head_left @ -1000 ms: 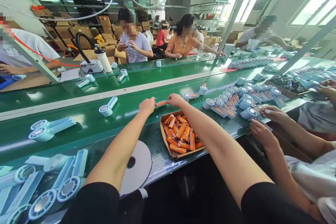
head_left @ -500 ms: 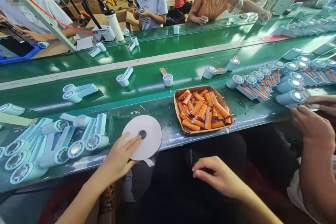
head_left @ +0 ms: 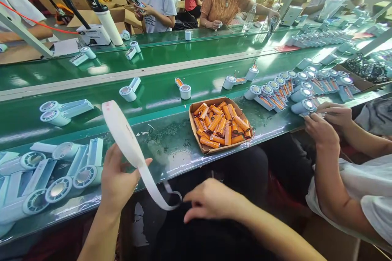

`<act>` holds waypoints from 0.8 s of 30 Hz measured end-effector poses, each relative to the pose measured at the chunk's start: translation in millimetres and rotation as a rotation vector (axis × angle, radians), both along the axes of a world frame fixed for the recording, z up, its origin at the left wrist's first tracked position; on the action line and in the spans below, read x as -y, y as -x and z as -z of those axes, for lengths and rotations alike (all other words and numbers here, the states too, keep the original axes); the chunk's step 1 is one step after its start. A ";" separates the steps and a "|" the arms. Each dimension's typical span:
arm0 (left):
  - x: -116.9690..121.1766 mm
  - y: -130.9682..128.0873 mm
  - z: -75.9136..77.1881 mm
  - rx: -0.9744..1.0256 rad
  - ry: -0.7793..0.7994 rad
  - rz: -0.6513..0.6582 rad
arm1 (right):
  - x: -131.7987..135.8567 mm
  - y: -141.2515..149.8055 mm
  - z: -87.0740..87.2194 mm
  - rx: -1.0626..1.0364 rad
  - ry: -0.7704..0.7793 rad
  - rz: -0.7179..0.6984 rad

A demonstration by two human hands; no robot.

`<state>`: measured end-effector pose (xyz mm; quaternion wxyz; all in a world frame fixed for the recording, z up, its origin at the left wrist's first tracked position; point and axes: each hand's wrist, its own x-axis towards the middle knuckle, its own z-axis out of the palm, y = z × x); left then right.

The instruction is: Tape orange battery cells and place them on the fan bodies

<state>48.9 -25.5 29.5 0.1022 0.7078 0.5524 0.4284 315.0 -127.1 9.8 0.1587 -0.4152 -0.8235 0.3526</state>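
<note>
My left hand (head_left: 118, 175) holds a roll of white tape (head_left: 124, 134) upright and nearly edge-on, at the front edge of the bench. A loose strip of tape (head_left: 156, 193) hangs from the roll and curls up near the fingertips of my right hand (head_left: 211, 200). That hand hovers over my dark lap, thumb and forefinger apart; whether a fingertip touches the strip, I cannot tell. Left of the roll lie several light-blue fan housings (head_left: 61, 187) with open handles. A cardboard tray (head_left: 202, 149) full of orange wrapped battery cells (head_left: 216, 124) stands to the right.
Green conveyor belts (head_left: 159, 59) run across, carrying scattered fan parts. Rows of fan housings with orange cells (head_left: 283, 85) stand at the right, beside a co-worker's hands (head_left: 324, 126). Other people sit across the line, near a white cylindrical machine (head_left: 108, 26).
My left hand has tilted the roll from face-on to nearly edge-on and raised it, drawing out more loose strip. My right hand has moved left toward the strip. The view has shifted right.
</note>
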 end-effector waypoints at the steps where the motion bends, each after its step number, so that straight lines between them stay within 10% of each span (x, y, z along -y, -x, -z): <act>1: 0.4 1.3 1.9 0.021 0.021 -0.027 | -8.8 -16.6 -6.8 -0.004 -0.095 0.098; 5: 5.7 -1.6 3.3 0.035 0.066 0.011 | -64.4 -81.9 -44.3 0.178 -0.412 0.352; 10: 10.9 -9.2 11.7 -0.007 0.050 0.127 | -113.0 -116.0 -58.2 0.531 -0.208 0.203; 18: 31.1 -22.3 20.0 -0.324 -0.110 0.201 | -79.4 -104.7 -51.7 -0.823 -0.245 0.741; 24: 43.3 -43.1 15.5 -0.437 -0.230 0.242 | -48.0 -50.8 -50.3 -0.993 -0.349 0.862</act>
